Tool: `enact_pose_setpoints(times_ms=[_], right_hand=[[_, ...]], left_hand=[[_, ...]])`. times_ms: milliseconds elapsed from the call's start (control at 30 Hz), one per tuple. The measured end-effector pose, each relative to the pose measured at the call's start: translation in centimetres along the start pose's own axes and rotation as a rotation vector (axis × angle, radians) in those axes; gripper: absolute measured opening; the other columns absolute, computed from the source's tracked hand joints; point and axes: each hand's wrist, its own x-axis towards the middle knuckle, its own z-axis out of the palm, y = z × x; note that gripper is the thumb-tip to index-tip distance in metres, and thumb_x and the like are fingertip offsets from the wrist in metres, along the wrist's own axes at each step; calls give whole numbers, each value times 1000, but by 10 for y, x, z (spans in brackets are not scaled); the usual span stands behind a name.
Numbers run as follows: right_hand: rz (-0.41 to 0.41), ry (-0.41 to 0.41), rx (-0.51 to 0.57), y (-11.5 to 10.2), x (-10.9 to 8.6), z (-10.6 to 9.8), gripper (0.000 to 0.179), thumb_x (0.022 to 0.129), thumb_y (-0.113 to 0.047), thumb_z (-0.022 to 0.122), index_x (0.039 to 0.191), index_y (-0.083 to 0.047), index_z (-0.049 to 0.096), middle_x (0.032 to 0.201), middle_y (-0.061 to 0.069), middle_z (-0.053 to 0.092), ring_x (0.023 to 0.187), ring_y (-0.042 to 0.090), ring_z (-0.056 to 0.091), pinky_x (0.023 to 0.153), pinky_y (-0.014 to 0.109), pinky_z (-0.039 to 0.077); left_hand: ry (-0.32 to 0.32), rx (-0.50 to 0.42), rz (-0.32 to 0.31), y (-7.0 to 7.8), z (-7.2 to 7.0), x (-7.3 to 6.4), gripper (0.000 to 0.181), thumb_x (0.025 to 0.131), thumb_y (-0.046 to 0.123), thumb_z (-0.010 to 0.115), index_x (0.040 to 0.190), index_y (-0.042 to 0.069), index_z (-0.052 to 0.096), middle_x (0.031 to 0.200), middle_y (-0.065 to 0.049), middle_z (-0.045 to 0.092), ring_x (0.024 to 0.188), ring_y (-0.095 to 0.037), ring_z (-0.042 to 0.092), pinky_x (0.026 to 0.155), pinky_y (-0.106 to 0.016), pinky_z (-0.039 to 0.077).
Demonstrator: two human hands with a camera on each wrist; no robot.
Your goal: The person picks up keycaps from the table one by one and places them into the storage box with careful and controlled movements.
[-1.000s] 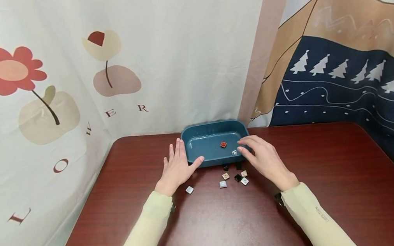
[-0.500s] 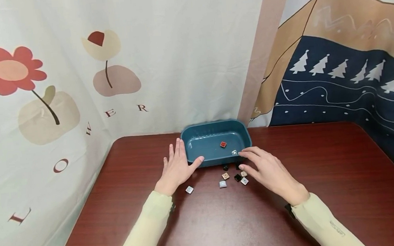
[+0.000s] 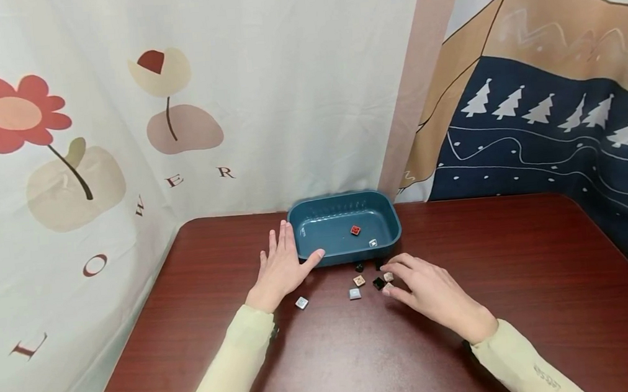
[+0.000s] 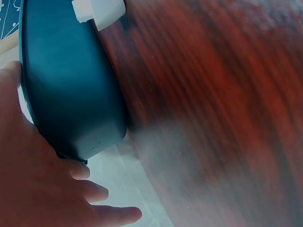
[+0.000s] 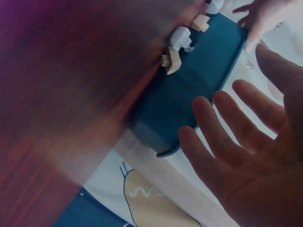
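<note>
A teal rectangular tray (image 3: 347, 258) stands at the back edge of the table. My left hand (image 3: 280, 267) rests at its left end, fingers stretched along the outside and thumb over the front rim. Inside lie a red keycap (image 3: 355, 230) and a clear-and-white one (image 3: 373, 242). My right hand (image 3: 437, 294) hovers at the small cluster in front of the tray, its thumb and index finger apart. Near those fingertips are a beige keycap (image 3: 388, 276) and a black keycap (image 3: 378, 284). A white one there is mostly hidden by the thumb.
More keycaps lie before the tray: a tan keycap (image 3: 359, 281), a pale blue-white keycap (image 3: 354, 294), and a small black piece (image 3: 359, 267). Farther left sits a white keycap (image 3: 301, 303). A printed curtain (image 3: 283, 99) hangs right behind the table (image 3: 329, 369).
My right hand has drawn back from over the tray's right end, down and toward me, to the keycaps in front. The left hand and the tray have stayed put.
</note>
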Motion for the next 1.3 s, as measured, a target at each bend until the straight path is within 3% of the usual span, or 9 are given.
enact_pose_setpoints(times_ms=[433,1067,1300], right_hand=[[-98,-125,-61,5,-9,12,28,90,-31,82,113,-16,77,119,-1,69,103,17,69,80,39,59],[-141,-150,-121,5,-6,19,26,89,-26,84,111,-15,78,114,0,67,91,19,68,70,36,58],[-171,-123,-158,4,-6,19,22,86,-22,87,106,-16,79,110,-1,66,84,18,68,65,35,57]], left_hand=[[1,-1,2,-1,1,-1,111,96,77,44,165,3,0,174,-12,-2,158,-40,0,118,-70,16],[4,-5,1,0,1,-1,112,95,78,44,165,3,0,174,-11,-3,158,-40,0,118,-69,18],[3,-12,0,-1,1,-1,113,94,79,43,166,4,-1,174,-10,-3,158,-40,0,118,-70,18]])
